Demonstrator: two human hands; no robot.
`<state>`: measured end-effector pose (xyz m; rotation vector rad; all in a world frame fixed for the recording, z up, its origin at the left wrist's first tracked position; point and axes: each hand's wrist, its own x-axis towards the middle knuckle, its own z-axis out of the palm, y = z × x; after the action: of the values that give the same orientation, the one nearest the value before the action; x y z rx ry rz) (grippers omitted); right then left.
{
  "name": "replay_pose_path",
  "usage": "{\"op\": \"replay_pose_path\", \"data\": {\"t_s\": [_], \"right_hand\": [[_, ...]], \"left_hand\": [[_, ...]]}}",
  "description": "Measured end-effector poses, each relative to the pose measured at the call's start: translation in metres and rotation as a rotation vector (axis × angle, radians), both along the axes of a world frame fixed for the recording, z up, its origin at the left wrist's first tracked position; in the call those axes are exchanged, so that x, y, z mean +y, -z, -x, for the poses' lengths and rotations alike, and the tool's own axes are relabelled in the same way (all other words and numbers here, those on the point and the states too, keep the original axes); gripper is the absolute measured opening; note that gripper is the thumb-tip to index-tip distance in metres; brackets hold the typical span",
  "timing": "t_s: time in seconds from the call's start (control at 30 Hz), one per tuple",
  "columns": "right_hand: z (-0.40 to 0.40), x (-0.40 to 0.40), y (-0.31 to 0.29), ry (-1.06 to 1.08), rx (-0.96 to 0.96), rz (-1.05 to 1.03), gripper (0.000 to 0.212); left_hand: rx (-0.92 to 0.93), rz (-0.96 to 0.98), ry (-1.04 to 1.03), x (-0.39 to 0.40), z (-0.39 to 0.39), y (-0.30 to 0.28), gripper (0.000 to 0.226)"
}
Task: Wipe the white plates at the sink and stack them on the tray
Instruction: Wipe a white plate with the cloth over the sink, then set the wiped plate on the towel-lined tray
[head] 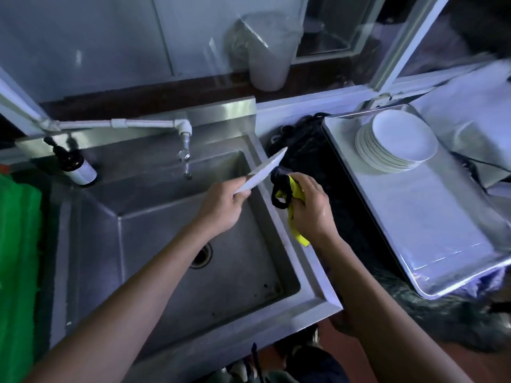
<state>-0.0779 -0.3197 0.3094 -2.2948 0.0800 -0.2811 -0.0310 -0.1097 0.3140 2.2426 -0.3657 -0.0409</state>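
The left hand (221,201) grips a white plate (262,171) by its near rim, fingers closed on it, holding it edge-on above the steel sink (171,272), just right of the tap (185,158). The right hand (309,205) is clenched around a yellow cloth (294,211) beside the plate. Right of both, a stack of white plates (398,142) sits at the far end of the metal tray (431,230).

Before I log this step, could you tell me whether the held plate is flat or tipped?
Tipped. The plate shows edge-on, slanting up to the right from the left hand over the sink.
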Motion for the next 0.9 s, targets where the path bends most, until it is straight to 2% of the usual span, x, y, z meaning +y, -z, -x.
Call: {"op": "replay_pose_path", "data": {"t_s": [0.07, 0.17, 0.23, 0.47, 0.63, 0.9], "right_hand": [[0.001, -0.030, -0.004, 0.049, -0.024, 0.036, 0.063], [0.003, -0.077, -0.008, 0.112, -0.045, 0.039, 0.062], [0.004, -0.109, -0.009, 0.152, -0.057, 0.039, 0.063], [0.003, -0.215, -0.004, 0.166, 0.004, 0.095, 0.068], [0.004, -0.283, 0.010, 0.183, 0.041, 0.055, 0.064], [0.003, -0.354, 0.025, 0.195, 0.090, 0.059, 0.064]], "left_hand": [[-0.076, -0.077, 0.092, -0.026, -0.012, -0.010, 0.013], [-0.243, -0.139, 0.211, -0.073, -0.025, -0.024, 0.035], [-0.269, -0.168, 0.266, -0.107, -0.032, -0.032, 0.044], [-0.335, -0.310, 0.380, -0.234, -0.058, -0.037, 0.049], [-0.389, -0.397, 0.411, -0.318, -0.076, -0.041, 0.064], [-0.417, -0.581, 0.468, -0.420, -0.107, -0.022, 0.069]]}}
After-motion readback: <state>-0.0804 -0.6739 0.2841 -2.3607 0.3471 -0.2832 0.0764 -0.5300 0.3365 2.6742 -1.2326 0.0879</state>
